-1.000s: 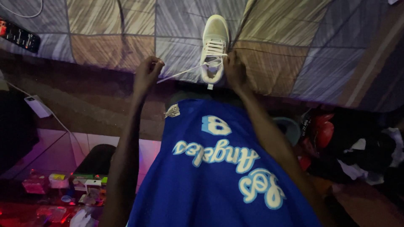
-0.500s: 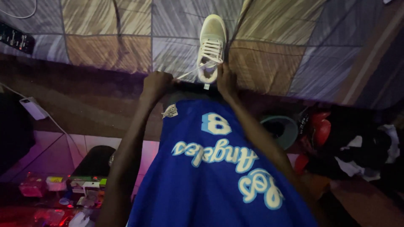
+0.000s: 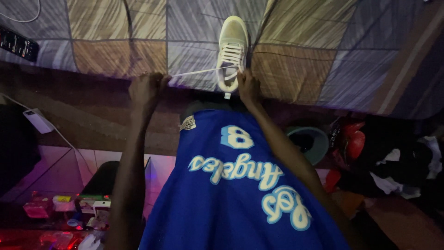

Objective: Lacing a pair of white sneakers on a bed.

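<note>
We see a pale lace-up sneaker (image 3: pixel 232 52) lying on the bed (image 3: pixel 115 28), close to its near edge, toe pointing away from us over a quilt of grey and tan squares. Our left hand (image 3: pixel 145 89) is closed in a pinch on the free end of 1 white shoelace (image 3: pixel 196 71), which runs taut and nearly level from the shoe's upper eyelets out toward the left, along the bed's near edge. Our right hand (image 3: pixel 246 87) rests against the heel end of the sneaker, fingers curled; in the dim light we cannot tell whether it grips the collar or only steadies it.

We judge the lace thin, soft and limp, likely to slide through the eyelets when pulled, so it is best held near its tip between thumb and forefinger. The sneaker looks light, with a stiff sole and a pliable upper, and it would shift on the smooth bedding unless braced at the heel or sides.

A dark phone (image 3: pixel 17 44) lies near the bed's far left corner. A blue jersey (image 3: pixel 240 185) fills the lower view, with a teal bowl (image 3: pixel 310 143) on the floor to the right.
</note>
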